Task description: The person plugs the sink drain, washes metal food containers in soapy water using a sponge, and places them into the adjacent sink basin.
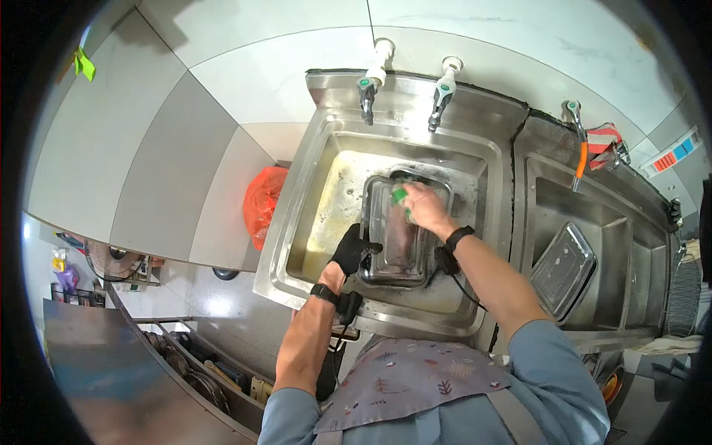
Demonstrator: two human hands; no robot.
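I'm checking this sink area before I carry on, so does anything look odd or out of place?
Mildly odd: the left hand wears a black glove, while the right hand is bare. In the neighbouring basin, a metal tray lies askew. Nothing looks clearly damaged.

The single camera sits on the wearer's head and looks forward and steeply down, with the patterned apron near the lens at bottom centre. From there it faces over a stainless-steel sink, close enough that the left hand and right hand fall about mid-frame. Its very wide lens bows the wall tiles above and takes in a second sink at right and a steel counter lower left. Dark curved edges crop the corners; shapes there are perhaps distorted.
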